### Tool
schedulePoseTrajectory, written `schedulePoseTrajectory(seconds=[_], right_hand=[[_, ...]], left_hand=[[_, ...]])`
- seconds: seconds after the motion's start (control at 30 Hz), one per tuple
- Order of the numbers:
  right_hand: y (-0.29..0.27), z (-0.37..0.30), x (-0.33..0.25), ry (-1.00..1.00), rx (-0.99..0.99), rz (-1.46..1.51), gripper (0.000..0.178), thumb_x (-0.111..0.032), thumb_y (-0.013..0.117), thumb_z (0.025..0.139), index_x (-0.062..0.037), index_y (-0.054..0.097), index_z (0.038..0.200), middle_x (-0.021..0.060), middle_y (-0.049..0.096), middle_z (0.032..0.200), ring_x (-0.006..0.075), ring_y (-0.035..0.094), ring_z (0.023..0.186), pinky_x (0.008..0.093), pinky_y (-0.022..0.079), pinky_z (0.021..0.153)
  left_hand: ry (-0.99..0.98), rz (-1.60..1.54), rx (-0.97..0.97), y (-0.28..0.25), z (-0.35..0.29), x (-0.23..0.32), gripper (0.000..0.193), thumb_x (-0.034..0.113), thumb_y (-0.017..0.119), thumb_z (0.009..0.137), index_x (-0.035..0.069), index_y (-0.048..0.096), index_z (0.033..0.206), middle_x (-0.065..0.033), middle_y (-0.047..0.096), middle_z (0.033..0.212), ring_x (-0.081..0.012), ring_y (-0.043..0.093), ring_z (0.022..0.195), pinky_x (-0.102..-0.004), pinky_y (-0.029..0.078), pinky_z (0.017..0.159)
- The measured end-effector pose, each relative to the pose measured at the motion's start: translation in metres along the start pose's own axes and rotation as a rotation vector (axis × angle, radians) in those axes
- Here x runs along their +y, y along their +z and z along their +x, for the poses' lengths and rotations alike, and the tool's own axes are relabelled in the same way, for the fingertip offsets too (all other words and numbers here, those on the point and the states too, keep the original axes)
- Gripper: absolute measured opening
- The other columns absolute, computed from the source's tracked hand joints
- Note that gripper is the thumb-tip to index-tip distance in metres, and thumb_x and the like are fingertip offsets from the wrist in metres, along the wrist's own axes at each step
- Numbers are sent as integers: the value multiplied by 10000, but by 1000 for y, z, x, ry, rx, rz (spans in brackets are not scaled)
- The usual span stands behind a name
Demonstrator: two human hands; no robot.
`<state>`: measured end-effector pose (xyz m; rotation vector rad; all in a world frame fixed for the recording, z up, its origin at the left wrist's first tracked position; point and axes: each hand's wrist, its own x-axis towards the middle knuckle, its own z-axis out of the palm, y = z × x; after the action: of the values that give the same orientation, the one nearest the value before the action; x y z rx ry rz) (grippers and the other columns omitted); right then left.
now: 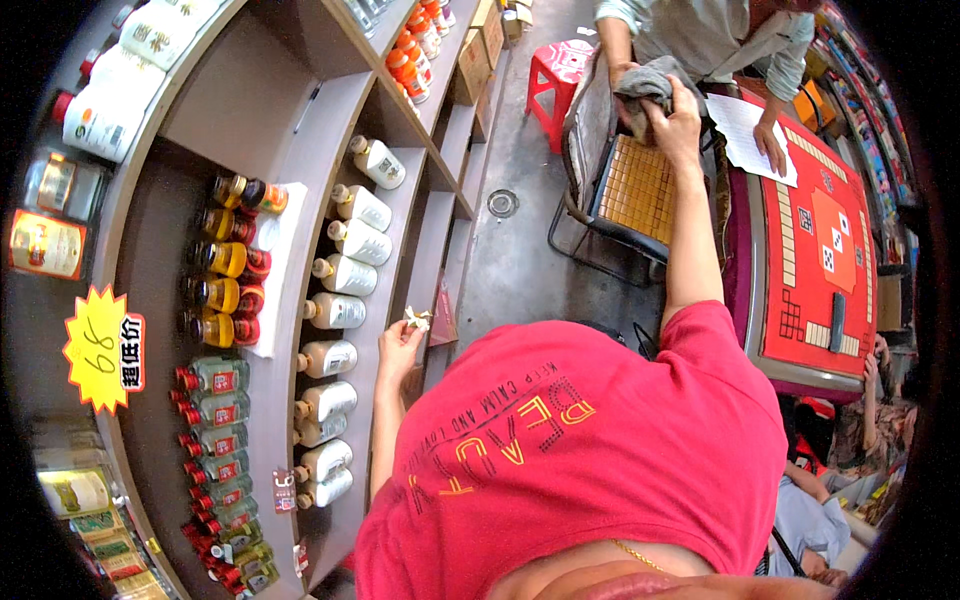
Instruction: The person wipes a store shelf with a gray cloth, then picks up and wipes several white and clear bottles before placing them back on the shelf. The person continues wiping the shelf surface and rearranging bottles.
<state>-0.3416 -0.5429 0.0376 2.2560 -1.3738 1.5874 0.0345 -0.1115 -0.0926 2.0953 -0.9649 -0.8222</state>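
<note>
The right hand (676,128) has its fingers closed on the gray rag (652,88), up by the chair (632,197). A helper's hand (622,76) is at the rag too, but I can't tell if it grips. If both let go together, the rag could fall on the chair or floor (520,270). If both pull, it could slip away. A swing to the right could bump the paper (745,140) on the table (786,222). The left hand (400,346) pinches a small pale scrap (418,320) near the white bottles (350,274). If that arm swings left, it could knock bottles over.
</note>
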Motion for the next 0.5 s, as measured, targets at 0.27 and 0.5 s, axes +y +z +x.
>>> schedulePoseTrajectory(seconds=[0.27, 0.5], right_hand=[[-10, 25, 52, -32, -481, -313, 386, -231, 653, 790, 5, 505, 1058, 243, 580, 1001, 417, 539, 963, 448, 444, 812], [30, -41, -152, 424, -967, 1360, 400, -268, 544, 888, 13, 527, 1172, 215, 575, 1140, 274, 622, 942, 337, 514, 751]], left_hand=[[-216, 163, 117, -17, -47, -51, 503, 257, 721, 752, -117, 564, 1049, -138, 632, 767, -188, 590, 681, -311, 483, 632], [-315, -1234, 198, -36, -57, -20, 674, 559, 333, 913, -57, 563, 1059, -264, 569, 1098, -396, 588, 982, -504, 505, 794]])
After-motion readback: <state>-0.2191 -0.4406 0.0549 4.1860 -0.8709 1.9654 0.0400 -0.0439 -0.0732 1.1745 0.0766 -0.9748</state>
